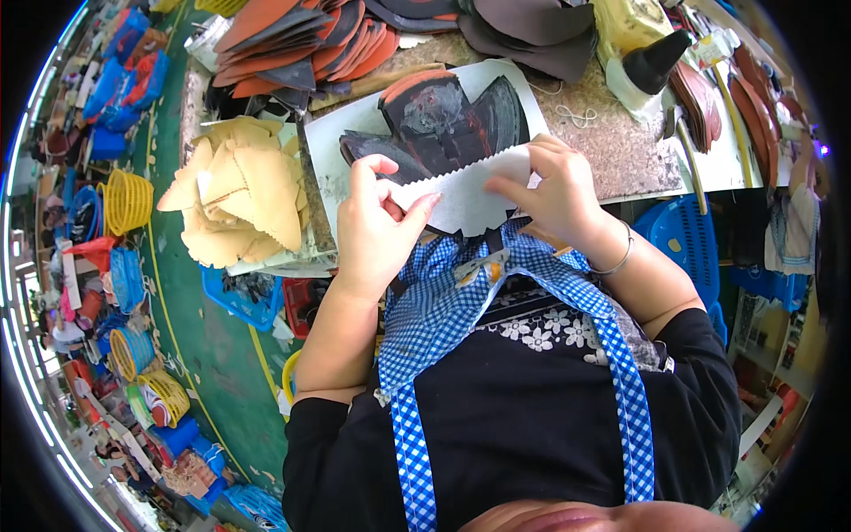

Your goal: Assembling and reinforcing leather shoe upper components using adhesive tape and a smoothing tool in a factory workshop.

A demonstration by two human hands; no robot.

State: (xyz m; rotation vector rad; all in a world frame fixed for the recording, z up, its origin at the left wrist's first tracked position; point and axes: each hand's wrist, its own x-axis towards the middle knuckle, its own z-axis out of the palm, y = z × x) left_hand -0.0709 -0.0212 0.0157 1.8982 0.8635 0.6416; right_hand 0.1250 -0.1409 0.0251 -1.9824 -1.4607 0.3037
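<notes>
Green workshop floor [213,328] with yellow lines curves from 10 o'clock down to 7 o'clock, beside blue and yellow baskets [129,199] and bundles, many too small and bent by the lens to identify. Across 12 o'clock lies a speckled tabletop [612,155], its near edge partly covered by the person's body and blue checked apron [443,301].

Just above centre, toward 1 o'clock, a pale piece [467,204] with one zigzag edge is held up in two bare hands. At 11 o'clock, the left hand [372,226] has its grip pinching the piece's left end, thumb toward the viewer; some fingertips are hidden. At 2 o'clock, the right hand [563,191], with a bracelet at its wrist, has its grip pinching the right end, thumb on the near face and fingers at the far edge.

Beyond the pale piece, at 12 o'clock, dark shaped pieces [430,115] lie on a white sheet [326,168], their near parts blocked from view. Cream pieces [244,195] are heaped at 10 o'clock. Orange and black pieces [306,44] are stacked at 11 o'clock, and dark brown pieces [532,40] at 1 o'clock, both cut off by the upper edge. Between 1 and 2 o'clock stands a tilted black cone [656,62]; what it belongs to is unclear.
</notes>
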